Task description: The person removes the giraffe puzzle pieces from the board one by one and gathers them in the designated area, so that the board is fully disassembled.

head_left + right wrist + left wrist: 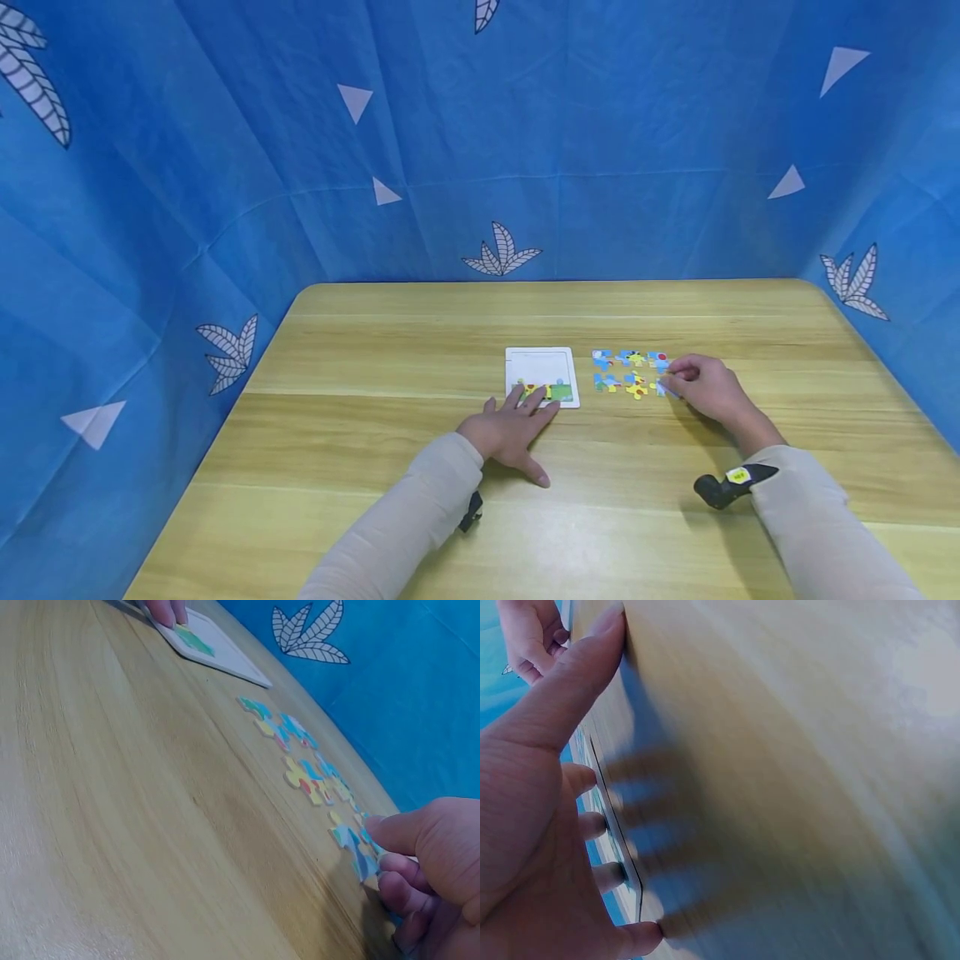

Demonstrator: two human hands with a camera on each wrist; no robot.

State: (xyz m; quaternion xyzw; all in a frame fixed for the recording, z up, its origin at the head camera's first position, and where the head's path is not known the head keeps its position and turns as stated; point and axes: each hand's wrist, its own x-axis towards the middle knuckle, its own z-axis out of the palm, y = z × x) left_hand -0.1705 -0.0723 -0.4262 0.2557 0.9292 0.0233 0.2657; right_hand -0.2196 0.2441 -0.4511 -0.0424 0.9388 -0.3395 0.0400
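Note:
My left hand [513,435] rests with spread fingers on the near edge of a white puzzle tray [540,362]. A joined strip of puzzle pieces [561,392], green with yellow and red, lies along the tray's near side, partly under those fingertips. To the right of the tray, loose puzzle pieces lie in two short rows. My right hand [708,387] is at the right end of the nearer row, thumb and curled fingers pinching the edge of a blue-and-white puzzle piece [355,850]. Part of that piece is hidden by the fingers.
Other loose pieces include a yellow one with red spots [637,386] and a blue one with a red dot [658,359]. The wooden table [360,367] ends at the back against a blue patterned cloth [465,125]. A black wrist device [723,490] sits at the right cuff.

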